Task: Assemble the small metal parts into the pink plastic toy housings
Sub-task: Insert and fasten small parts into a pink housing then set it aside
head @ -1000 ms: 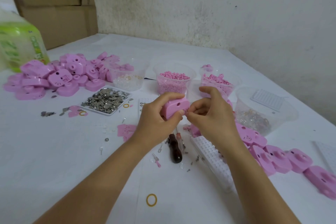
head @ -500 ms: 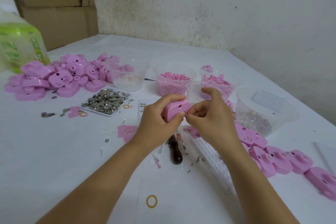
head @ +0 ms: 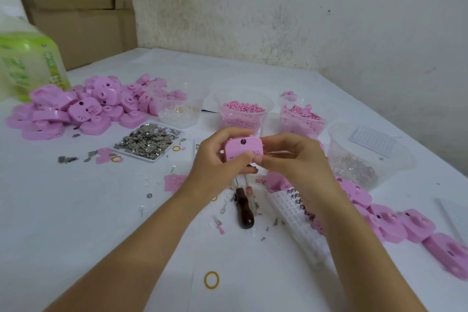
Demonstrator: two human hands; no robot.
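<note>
Pink plastic housing [head: 241,151] is held up above the table [head: 76,210], its face with a dark round hole turned toward the camera. The left hand [head: 215,167] has its grip curled round the housing's left side, thumb across the lower front. The right hand [head: 293,162] pinches the lower right corner; whether a small piece sits under those fingertips is too fine to tell. Flat metal parts [head: 149,140] fill a white tray [head: 154,158] back left, near a heap of housings [head: 83,109]. A dark-handled screwdriver [head: 243,208] lies on the table below the hands, and a row of housings [head: 415,225] runs along the right.

Open table [head: 76,223] near left (one rubber band [head: 211,280]); housings [head: 76,111], tubs [head: 243,115] block beyond.
</note>
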